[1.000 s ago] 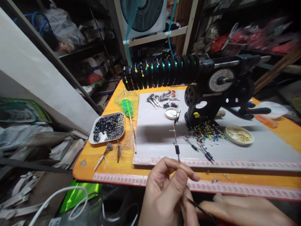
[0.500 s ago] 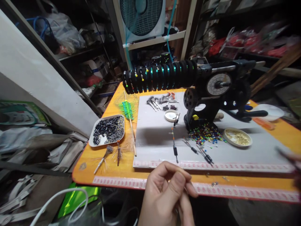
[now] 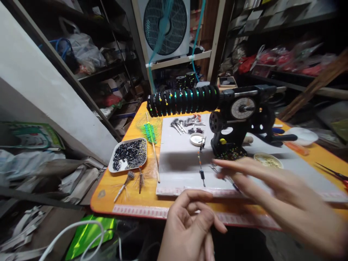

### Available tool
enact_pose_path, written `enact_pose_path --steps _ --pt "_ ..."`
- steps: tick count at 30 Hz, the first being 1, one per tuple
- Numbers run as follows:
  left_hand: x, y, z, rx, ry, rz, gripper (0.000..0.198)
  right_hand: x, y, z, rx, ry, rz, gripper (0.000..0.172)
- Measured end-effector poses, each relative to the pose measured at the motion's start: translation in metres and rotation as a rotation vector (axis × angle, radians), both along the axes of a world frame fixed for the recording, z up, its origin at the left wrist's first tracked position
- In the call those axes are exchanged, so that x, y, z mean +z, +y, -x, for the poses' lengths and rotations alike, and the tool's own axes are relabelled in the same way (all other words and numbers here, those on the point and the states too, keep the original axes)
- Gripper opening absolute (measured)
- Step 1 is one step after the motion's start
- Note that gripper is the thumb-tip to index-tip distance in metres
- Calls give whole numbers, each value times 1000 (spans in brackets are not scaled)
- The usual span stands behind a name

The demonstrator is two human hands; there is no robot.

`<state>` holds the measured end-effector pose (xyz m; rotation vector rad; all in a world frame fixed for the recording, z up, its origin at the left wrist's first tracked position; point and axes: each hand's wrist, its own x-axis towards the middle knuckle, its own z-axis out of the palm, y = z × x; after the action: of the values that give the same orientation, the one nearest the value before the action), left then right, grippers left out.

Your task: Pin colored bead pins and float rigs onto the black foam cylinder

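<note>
My left hand (image 3: 190,226) is in front of the table's near edge, its fingers curled in and the thumb bent against them. Whether something thin is pinched there I cannot make out. My right hand (image 3: 288,199), slightly blurred, reaches in from the right with fingers stretched out above the grey board (image 3: 176,177). Its fingertips are near small fishing-rig pieces with black cylinders, partly hidden under it. Left of those fingertips lies a small rig (image 3: 202,174) with a black cylinder and orange beads. Scissors (image 3: 333,172) with dark blades lie at the table's right side.
A black winding machine (image 3: 185,99) with a ribbed roller stands over the board. At left are a white tray of dark tubes (image 3: 129,154) and a stick with green line (image 3: 149,132). A dish of gold-coloured bits (image 3: 269,159) is partly behind my right hand.
My right hand has left the scissors at the right edge and come in over the board, fingers extended. My left hand stays nearly in place, its fingers slightly shifted. The view has tilted up a little.
</note>
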<state>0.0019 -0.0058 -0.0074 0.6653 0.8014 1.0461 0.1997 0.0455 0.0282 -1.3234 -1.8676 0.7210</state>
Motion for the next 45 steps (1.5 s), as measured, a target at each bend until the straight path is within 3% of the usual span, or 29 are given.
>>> enact_pose_path --steps 2,5,10,12,14,17,20,22,26,30,32,35,38,42,45 --pt "2 1 3 19 99 -13 51 16 17 28 181 121 215 40" --pt "8 8 9 63 206 -73 58 33 35 57 363 204 284 36" --pt "22 25 14 143 394 -212 41 37 37 58 399 205 190 31" --pt "20 25 12 107 370 -195 37 32 34 54 409 343 271 29" --pt "10 19 9 12 240 -152 38 26 32 53 444 563 458 28" --pt "-17 5 4 -96 -66 -97 42 18 29 57 495 795 700 27" --pt "-38 -6 5 -136 -211 -67 44 13 25 63 464 866 752 27" --pt "-40 -9 8 -195 -190 -65 45 12 23 64 440 887 758 27" --pt "-21 -9 16 -227 62 -98 53 17 21 56 440 765 724 29" --pt "11 7 22 187 633 -339 37 32 25 47 415 512 538 32" --pt "26 20 23 305 720 -494 40 40 28 46 440 411 376 28" --pt "40 37 20 244 582 -573 31 46 32 46 453 261 187 23" --pt "43 41 15 165 444 -488 34 43 37 45 430 221 203 30" --pt "30 32 7 55 153 -348 42 37 49 47 409 556 581 41" --pt "18 26 2 25 -160 -250 40 37 59 56 509 746 812 32"
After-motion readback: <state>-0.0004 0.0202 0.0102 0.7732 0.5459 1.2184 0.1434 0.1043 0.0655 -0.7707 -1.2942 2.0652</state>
